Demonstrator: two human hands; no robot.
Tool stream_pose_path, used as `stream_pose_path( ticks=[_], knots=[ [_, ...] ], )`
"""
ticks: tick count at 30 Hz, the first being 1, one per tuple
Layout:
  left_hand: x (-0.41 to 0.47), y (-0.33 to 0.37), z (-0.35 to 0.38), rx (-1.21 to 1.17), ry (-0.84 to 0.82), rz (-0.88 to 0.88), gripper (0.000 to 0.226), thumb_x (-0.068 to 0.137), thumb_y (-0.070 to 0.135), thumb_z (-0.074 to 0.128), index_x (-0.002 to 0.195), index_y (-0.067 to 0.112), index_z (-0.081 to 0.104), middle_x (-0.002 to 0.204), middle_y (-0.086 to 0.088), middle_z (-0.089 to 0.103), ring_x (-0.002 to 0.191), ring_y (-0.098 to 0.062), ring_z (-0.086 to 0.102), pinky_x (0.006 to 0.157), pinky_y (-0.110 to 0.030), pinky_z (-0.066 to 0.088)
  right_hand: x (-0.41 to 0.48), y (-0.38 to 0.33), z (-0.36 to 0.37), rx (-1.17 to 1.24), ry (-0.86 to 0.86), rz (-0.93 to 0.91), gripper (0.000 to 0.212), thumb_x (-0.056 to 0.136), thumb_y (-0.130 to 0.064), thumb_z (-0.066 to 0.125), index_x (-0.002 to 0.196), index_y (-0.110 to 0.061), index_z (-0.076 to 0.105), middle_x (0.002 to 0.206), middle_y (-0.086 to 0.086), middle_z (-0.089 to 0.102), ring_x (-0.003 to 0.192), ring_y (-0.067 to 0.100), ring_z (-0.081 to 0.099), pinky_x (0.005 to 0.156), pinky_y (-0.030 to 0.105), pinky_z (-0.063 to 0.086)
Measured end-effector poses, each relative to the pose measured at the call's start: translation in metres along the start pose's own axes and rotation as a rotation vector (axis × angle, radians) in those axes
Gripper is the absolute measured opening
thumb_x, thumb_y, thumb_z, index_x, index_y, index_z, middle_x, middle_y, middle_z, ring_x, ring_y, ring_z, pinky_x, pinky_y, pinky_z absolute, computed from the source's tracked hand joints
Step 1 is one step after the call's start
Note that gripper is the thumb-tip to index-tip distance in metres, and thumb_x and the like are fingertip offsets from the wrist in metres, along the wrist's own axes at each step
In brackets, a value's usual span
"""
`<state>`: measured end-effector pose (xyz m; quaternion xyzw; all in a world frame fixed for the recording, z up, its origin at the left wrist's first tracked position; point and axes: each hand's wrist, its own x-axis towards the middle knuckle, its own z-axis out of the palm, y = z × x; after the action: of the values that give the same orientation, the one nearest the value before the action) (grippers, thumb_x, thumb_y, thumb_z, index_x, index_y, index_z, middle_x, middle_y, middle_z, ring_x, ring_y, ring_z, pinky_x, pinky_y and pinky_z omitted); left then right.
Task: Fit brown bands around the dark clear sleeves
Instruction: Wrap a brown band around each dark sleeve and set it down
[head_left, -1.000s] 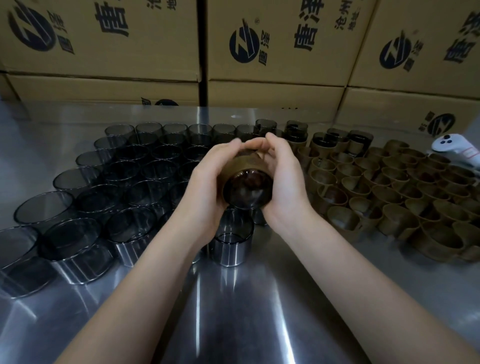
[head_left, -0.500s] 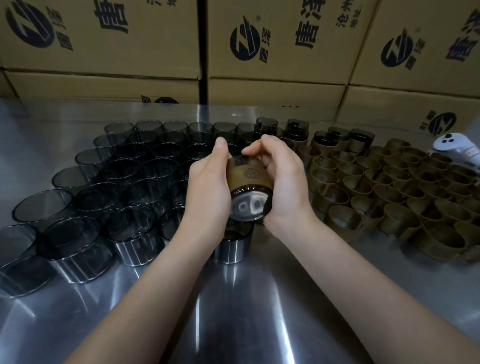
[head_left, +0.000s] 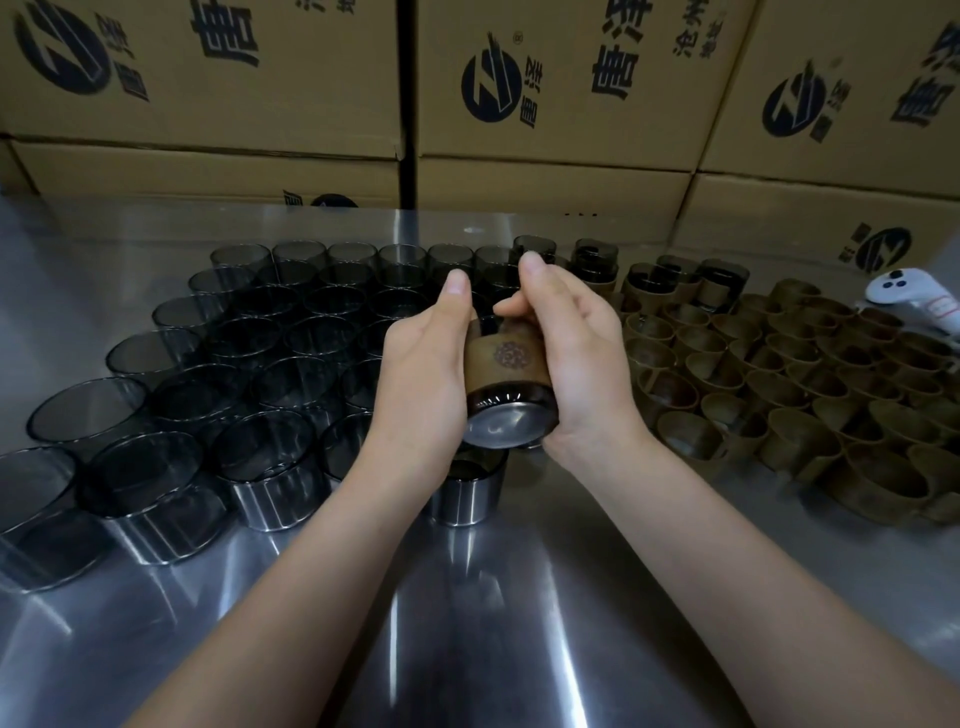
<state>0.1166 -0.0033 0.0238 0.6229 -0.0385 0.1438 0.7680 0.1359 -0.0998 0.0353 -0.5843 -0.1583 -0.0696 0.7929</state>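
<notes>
A dark clear sleeve (head_left: 511, 423) is held in the air above the steel table, one open end facing me. A brown band (head_left: 506, 366) with a round printed emblem is wrapped around it. My left hand (head_left: 423, 379) grips the sleeve from the left, thumb up. My right hand (head_left: 574, 374) holds it from the right, fingers over the band's far edge. Several bare dark sleeves (head_left: 260, 364) stand in rows on the left. Several loose brown bands (head_left: 779, 384) lie on the right.
Several banded sleeves (head_left: 675, 283) stand at the back middle. One dark sleeve (head_left: 465, 493) stands right under my hands. A white controller (head_left: 914, 306) lies at the far right. Stacked cardboard boxes (head_left: 545, 104) wall off the table's back.
The sleeve has tipped so its emblem faces up toward me, and the band sits farther onto it. Both hands have shifted their hold slightly; my left thumb now points up.
</notes>
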Motion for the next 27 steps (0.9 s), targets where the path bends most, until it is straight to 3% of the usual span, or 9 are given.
stream_pose_path(
  ticks=[5,10,16,21,23,27],
  knots=[
    [0.0,0.001,0.001,0.022,0.01,0.011,0.046,0.104,0.038,0.042,0.079,0.003,0.058,0.068,-0.014,0.048,0.059,-0.023,0.048,0.054,-0.027,0.045,0.0,-0.002,0.0,-0.038,-0.007,-0.018,0.051,0.099,-0.023,0.053,0.049,-0.025,0.061,0.056,-0.004,0.055,0.06,0.013,0.054,0.06,0.028,0.047],
    [-0.001,0.002,0.001,0.048,-0.013,0.022,0.047,0.104,0.04,0.042,0.079,0.004,0.058,0.072,-0.015,0.05,0.065,-0.026,0.047,0.064,-0.037,0.042,0.001,-0.001,-0.003,-0.071,-0.025,-0.055,0.052,0.099,-0.022,0.052,0.049,-0.025,0.061,0.056,-0.009,0.056,0.058,0.007,0.054,0.058,0.023,0.048],
    [-0.003,0.001,0.002,0.049,-0.017,0.069,0.049,0.104,0.04,0.041,0.067,0.008,0.05,0.068,-0.012,0.047,0.062,-0.023,0.045,0.057,-0.031,0.041,0.003,0.001,-0.007,-0.072,-0.046,-0.093,0.05,0.1,-0.023,0.05,0.051,-0.026,0.062,0.057,-0.009,0.056,0.057,0.004,0.055,0.057,0.02,0.048],
    [-0.003,0.001,0.003,0.02,-0.047,0.124,0.05,0.096,0.053,0.042,0.064,0.015,0.052,0.063,-0.005,0.049,0.059,-0.016,0.047,0.055,-0.026,0.042,0.004,0.0,-0.011,0.116,-0.109,-0.111,0.045,0.094,-0.035,0.039,0.064,-0.019,0.067,0.06,-0.003,0.059,0.055,0.006,0.053,0.059,0.021,0.048],
    [0.0,0.0,0.002,0.033,-0.056,0.127,0.051,0.095,0.056,0.039,0.061,0.022,0.058,0.065,0.001,0.055,0.063,-0.013,0.052,0.062,-0.028,0.045,0.004,0.0,-0.013,0.151,-0.127,-0.128,0.046,0.095,-0.037,0.034,0.071,-0.012,0.065,0.059,-0.002,0.06,0.052,0.007,0.051,0.056,0.022,0.046],
    [0.002,-0.001,-0.001,0.006,-0.127,0.041,0.061,0.091,0.062,0.025,0.067,0.023,0.066,0.079,-0.007,0.065,0.083,-0.025,0.061,0.086,-0.051,0.05,0.001,0.003,-0.013,0.046,-0.088,-0.186,0.048,0.094,-0.037,0.03,0.07,-0.011,0.061,0.055,-0.001,0.059,0.056,0.014,0.056,0.063,0.026,0.046]
  ],
)
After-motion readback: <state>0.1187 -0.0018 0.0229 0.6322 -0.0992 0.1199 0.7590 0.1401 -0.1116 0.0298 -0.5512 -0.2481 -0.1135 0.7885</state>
